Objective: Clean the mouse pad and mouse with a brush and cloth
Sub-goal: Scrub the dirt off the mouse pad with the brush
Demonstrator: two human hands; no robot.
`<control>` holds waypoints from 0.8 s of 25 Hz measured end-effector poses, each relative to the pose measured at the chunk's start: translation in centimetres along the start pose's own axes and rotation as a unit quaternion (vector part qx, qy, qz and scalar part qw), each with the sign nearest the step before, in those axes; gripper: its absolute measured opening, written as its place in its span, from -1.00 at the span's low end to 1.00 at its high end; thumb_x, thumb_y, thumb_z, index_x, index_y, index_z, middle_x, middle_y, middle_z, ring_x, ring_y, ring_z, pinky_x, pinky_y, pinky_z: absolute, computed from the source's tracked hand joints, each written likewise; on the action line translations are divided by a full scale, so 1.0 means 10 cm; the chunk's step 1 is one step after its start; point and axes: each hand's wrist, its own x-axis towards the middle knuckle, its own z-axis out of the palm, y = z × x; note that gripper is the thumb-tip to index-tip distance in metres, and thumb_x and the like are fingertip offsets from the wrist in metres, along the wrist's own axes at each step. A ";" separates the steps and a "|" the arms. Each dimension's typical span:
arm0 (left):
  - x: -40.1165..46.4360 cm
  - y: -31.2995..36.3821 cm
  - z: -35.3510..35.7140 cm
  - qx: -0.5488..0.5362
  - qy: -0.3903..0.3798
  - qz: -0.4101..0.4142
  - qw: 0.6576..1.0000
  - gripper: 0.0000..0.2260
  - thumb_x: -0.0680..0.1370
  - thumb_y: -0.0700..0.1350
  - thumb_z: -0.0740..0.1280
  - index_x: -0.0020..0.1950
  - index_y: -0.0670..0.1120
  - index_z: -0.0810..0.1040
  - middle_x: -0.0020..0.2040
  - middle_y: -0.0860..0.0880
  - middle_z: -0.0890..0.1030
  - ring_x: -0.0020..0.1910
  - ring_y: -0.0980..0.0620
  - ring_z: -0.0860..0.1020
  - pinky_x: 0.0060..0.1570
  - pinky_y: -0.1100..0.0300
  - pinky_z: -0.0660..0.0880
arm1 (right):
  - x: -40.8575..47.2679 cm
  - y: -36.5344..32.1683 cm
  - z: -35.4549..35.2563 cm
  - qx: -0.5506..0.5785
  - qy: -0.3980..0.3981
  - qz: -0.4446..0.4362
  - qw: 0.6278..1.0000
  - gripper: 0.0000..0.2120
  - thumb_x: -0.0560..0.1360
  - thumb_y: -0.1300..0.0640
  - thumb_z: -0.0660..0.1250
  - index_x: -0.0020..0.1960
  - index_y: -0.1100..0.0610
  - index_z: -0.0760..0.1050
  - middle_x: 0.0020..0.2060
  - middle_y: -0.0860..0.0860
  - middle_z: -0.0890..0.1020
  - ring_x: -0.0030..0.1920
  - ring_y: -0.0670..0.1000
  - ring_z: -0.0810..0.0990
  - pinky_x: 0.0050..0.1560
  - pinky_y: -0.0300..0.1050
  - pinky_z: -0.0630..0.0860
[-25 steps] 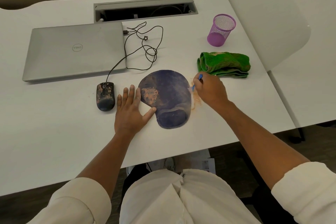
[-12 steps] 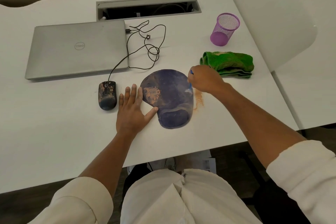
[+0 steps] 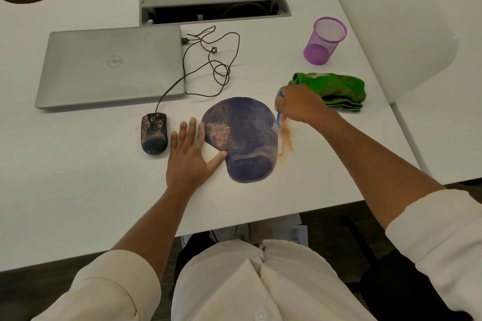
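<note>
A dark blue mouse pad [image 3: 245, 135] with a wrist rest lies on the white desk [image 3: 78, 190], with an orange dust patch near its left edge. My left hand [image 3: 190, 154] lies flat on the desk, fingers straight, thumb and forefinger touching the pad's left edge. My right hand [image 3: 300, 104] grips a small blue brush [image 3: 279, 117], whose bristles sit at the pad's right edge. Orange dust [image 3: 285, 138] lies on the desk just right of the pad. A dirty black wired mouse [image 3: 154, 133] sits left of my left hand. A folded green cloth [image 3: 336, 88] lies behind my right hand.
A shut grey laptop [image 3: 109, 65] lies at the back left, with the mouse's tangled cable [image 3: 214, 60] beside it. A purple mesh cup [image 3: 324, 39] stands at the back right. A grey cable tray [image 3: 214, 5] is set into the desk's rear. A white panel [image 3: 391, 34] rises on the right.
My right hand with the brush swept onto the pad's right edge and back out to the right. The dust streak beside the pad has grown. My left hand stayed put.
</note>
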 end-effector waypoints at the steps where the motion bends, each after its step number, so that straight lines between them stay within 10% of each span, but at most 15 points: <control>1: 0.00 0.00 0.00 0.001 -0.001 0.000 1.000 -0.11 0.53 0.49 0.04 0.68 -0.04 -0.01 0.69 -0.06 -0.06 0.66 -0.06 -0.16 0.62 -0.07 -0.14 | 0.01 -0.01 -0.02 0.024 0.028 -0.005 0.999 -0.77 0.53 0.13 0.16 -0.03 0.14 0.59 -0.18 0.07 0.70 -0.14 0.15 0.63 -0.11 0.06 0.56; 20: 0.00 0.00 -0.01 0.007 -0.002 -0.004 1.000 -0.11 0.52 0.50 0.00 0.68 -0.02 -0.03 0.69 -0.05 -0.06 0.66 -0.05 -0.17 0.62 -0.06 -0.15 | 0.03 -0.18 0.10 -0.077 0.020 -0.017 0.997 -0.77 0.52 0.11 0.16 -0.04 0.14 0.57 -0.14 0.05 0.66 -0.12 0.11 0.58 -0.28 -0.11 0.37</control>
